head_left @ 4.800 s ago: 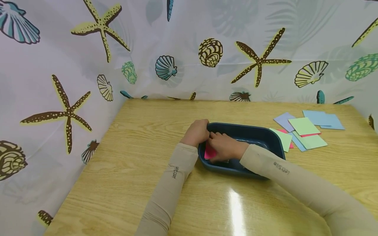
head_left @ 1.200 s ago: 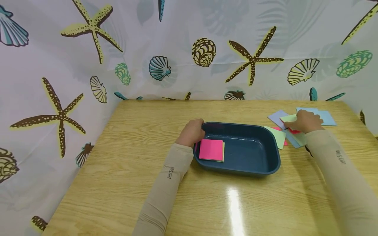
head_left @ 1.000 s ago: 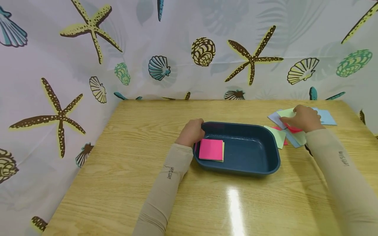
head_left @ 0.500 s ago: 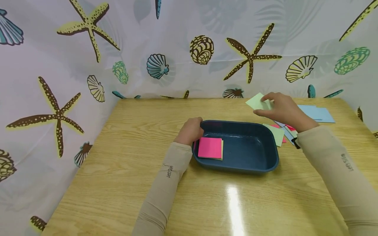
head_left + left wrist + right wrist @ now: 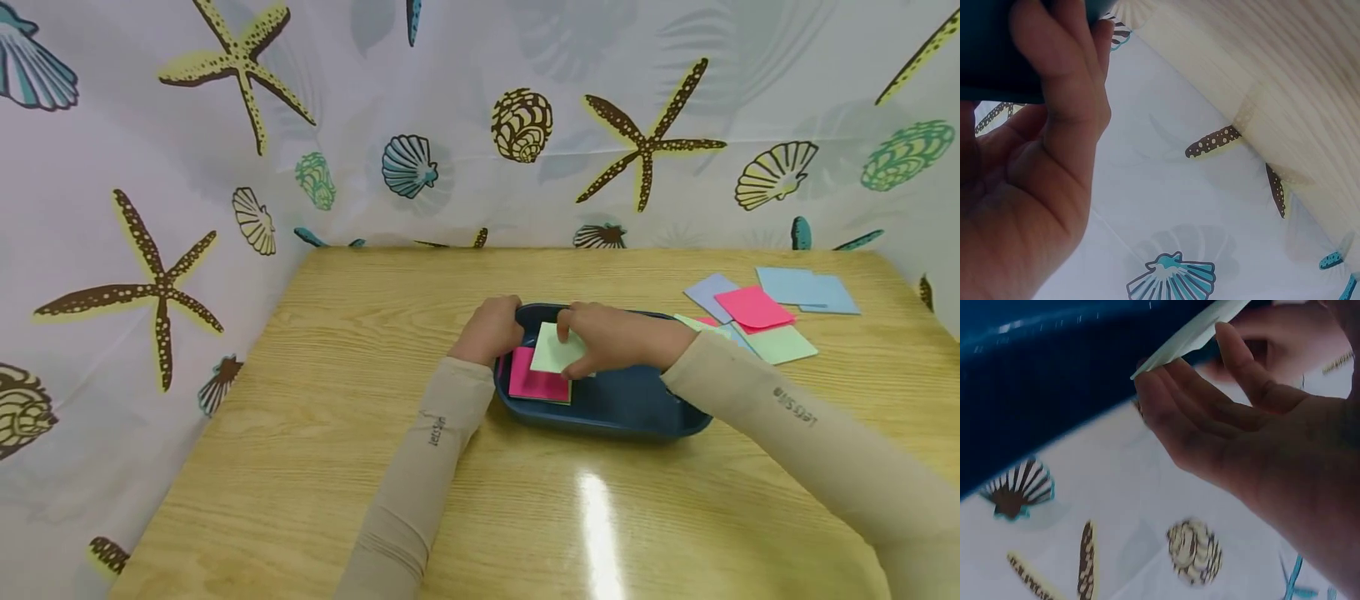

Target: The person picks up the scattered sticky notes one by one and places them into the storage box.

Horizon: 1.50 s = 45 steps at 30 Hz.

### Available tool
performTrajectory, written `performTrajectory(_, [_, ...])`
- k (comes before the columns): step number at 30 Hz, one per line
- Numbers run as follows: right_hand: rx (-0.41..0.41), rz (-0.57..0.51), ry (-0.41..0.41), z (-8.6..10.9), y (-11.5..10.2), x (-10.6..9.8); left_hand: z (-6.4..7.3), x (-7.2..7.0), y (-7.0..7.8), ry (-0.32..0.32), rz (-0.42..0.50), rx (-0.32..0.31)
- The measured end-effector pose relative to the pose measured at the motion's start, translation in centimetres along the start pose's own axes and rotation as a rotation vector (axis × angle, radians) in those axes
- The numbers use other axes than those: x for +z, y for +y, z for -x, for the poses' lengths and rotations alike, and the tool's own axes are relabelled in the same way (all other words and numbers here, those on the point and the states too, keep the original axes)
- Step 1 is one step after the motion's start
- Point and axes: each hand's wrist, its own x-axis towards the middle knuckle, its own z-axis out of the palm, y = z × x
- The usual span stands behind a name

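Note:
A dark blue plastic tub [image 5: 637, 423] stands on the wooden table. My left hand [image 5: 489, 331] grips its left rim; in the left wrist view the curled fingers [image 5: 1066, 81] lie against the tub wall [image 5: 994, 56]. Between thumb and fingers, my right hand [image 5: 618, 337] pinches a light green sticky note [image 5: 547, 354] inside the tub. That note is over a stack of pink sticky notes [image 5: 536, 387] at the tub's left end and partly covers it. In the right wrist view, the green note [image 5: 1194, 337] is tilted between my right hand's [image 5: 1229, 437] fingertips.
Right of the tub lie loose sticky notes: pink [image 5: 753, 307], lilac [image 5: 708, 293], green [image 5: 787, 343] and light blue [image 5: 791, 285], some overlapping. A curtain printed with shells and starfish [image 5: 645, 146] hangs behind and left of the table [image 5: 315, 467].
My right hand has picked the green sticky note off the right-hand pile and carried it left into the tub, uncovering a pink note there. My left hand has stayed on the rim.

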Motion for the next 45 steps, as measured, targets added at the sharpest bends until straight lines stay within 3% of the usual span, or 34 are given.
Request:
performTrajectory(8, [-0.064, 0.158, -0.082, -2.1, -0.8, 2.8, -0.2, 0.2, 0.4, -0.022, -0.015, 0.024])
performTrajectory(15, [-0.048, 0.167, -0.123, -2.7, -0.6, 3.8, 0.0, 0.3, 0.7, -0.037, 0.004, 0.032])
performTrajectory(24, [-0.035, 0.229, -0.11, -3.0, -0.4, 4.2, -0.3, 0.2, 0.9, -0.022, -0.012, 0.036])
performTrajectory(37, [-0.027, 0.229, -0.089, -3.3, -0.2, 4.4, -0.5, -0.1, 0.9, -0.013, -0.025, 0.052])
performTrajectory(45, [-0.037, 0.199, -0.097, -3.2, -0.7, 4.0, 0.0, 0.1, 0.1, -0.017, 0.002, 0.024])
